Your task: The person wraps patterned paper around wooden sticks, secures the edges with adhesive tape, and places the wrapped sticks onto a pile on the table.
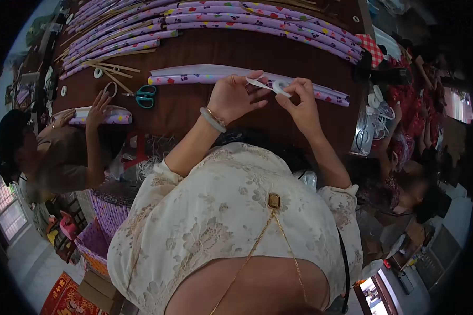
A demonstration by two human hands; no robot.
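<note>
In the head view, a patterned purple roll (186, 79) lies on the brown surface (215, 50) in front of the person. Over the roll's middle, the right hand (301, 100) pinches a small white tape roll (282, 88) between thumb and fingers. A loose tape strip (256, 82) runs from it to the left hand (236, 96), whose fingers are part-spread; whether they grip the strip, one cannot tell. Teal-handled scissors (145, 97) lie near the purple roll's left end, and more patterned rolls (262, 23) lie beyond it.
</note>
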